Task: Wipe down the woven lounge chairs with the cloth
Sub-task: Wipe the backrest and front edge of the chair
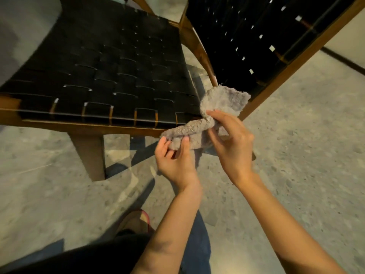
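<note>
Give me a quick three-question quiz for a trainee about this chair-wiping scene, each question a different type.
1. Fill in: the woven seat has straps coloured ___.
2. Multiple choice: the grey cloth is held by A) one hand only, B) both hands, C) nothing, it lies on the seat.
3. True or false: the cloth is spread flat across the seat.
Key:
1. Black.
2. B: the left hand and right hand both pinch it.
3. False: it is held bunched, off the seat, near the front corner.
</note>
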